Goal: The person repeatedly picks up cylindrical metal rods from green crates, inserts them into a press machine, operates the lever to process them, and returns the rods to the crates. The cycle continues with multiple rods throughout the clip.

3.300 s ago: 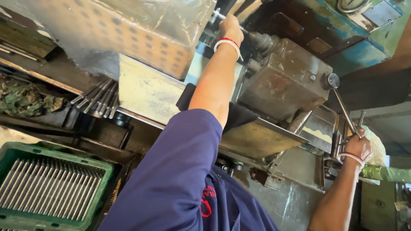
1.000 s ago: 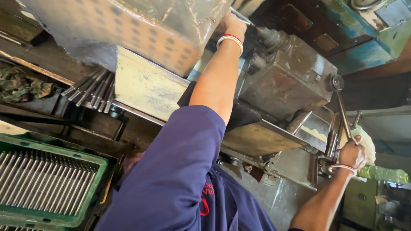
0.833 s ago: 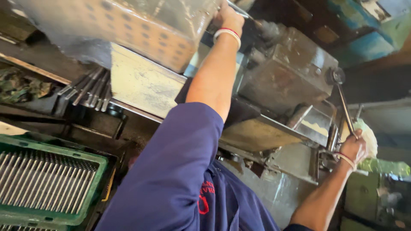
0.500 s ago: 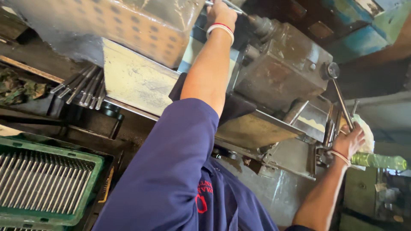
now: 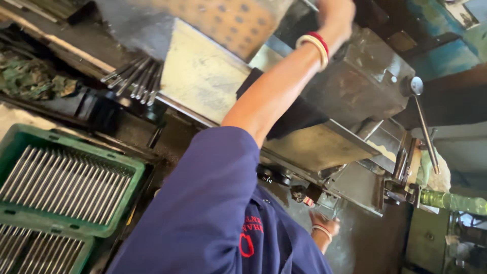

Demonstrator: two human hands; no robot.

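Observation:
My left arm reaches up and away across a grey, oily metal machine [image 5: 365,86]. My left hand [image 5: 336,14], with red and white bangles at the wrist, is cut off by the top edge, so its grip is hidden. My right hand [image 5: 322,221] hangs low under the machine's sloping metal tray [image 5: 314,147], close to a small shiny part [image 5: 324,205]; its fingers are blurred. A long lever with a round knob [image 5: 423,127] stands free at the machine's right side. My blue sleeve [image 5: 203,203] fills the lower middle.
A green plastic crate [image 5: 15,147] at the lower left holds several metal rods in rows. A bundle of loose rods [image 5: 134,81] lies above it. A plastic-covered perforated box [image 5: 228,20] sits at the top, with a white cloth [image 5: 440,175] and a green tube [image 5: 451,200] at right.
My right hand has left the lever area at the right and dropped down under the machine. My left hand stays up on top of the machine. The view has shifted closer.

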